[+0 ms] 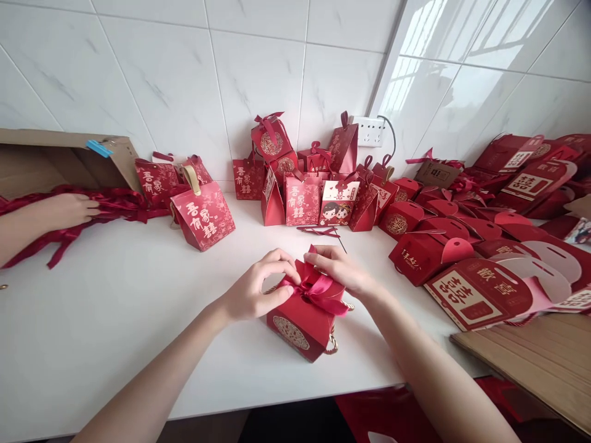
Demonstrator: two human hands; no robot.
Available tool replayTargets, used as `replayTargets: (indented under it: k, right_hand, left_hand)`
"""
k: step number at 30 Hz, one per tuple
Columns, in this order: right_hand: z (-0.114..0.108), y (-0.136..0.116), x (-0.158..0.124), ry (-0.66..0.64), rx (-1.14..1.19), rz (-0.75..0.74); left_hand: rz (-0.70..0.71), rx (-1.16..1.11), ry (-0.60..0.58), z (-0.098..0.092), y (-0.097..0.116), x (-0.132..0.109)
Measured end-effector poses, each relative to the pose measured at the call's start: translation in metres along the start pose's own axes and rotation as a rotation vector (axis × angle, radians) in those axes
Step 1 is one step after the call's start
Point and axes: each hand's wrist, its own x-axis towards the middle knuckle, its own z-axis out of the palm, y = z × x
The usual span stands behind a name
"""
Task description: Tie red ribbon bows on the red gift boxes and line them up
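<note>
A small red gift box [302,323] with a gold round emblem and rope handles stands near the front of the white table [115,320]. A red satin ribbon bow [318,289] sits on its top. My left hand [258,286] pinches the bow's left side, fingers closed on the ribbon. My right hand [339,267] pinches the bow's right side from behind, fingers also closed on it.
Another person's hand [64,209] rests on a pile of red ribbons [111,203] at the far left, by an open cardboard box [60,160]. Several finished red boxes [300,178] line the tiled wall. Flat unfolded boxes [484,258] are heaped on the right, above a cardboard sheet [545,363].
</note>
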Motion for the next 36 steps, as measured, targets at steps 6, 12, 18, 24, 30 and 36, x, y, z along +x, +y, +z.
replayTargets:
  k: [6,12,18,24,30,36]
  right_hand:
    - [-0.01,0.006,0.006,-0.029,0.245,-0.097]
    - [-0.019,0.013,0.012,-0.132,0.117,-0.079]
    - [-0.016,0.015,0.013,-0.144,0.119,-0.018]
    - [-0.017,0.022,0.017,-0.184,0.088,0.041]
    - [-0.017,0.019,0.014,-0.206,-0.001,0.035]
    - [-0.036,0.016,0.009,-0.321,-0.147,0.141]
  left_hand:
    - [0.065,-0.013,0.036,0.001,-0.002,0.0]
    - [0.091,0.003,0.011,0.003,-0.001,0.0]
    - [0.147,-0.012,0.007,0.004,0.001,-0.001]
    - [0.111,-0.062,-0.016,0.006,0.003,-0.001]
    - [0.11,-0.034,-0.083,0.005,0.003,-0.001]
    - [0.083,-0.053,-0.08,0.005,0.0,-0.001]
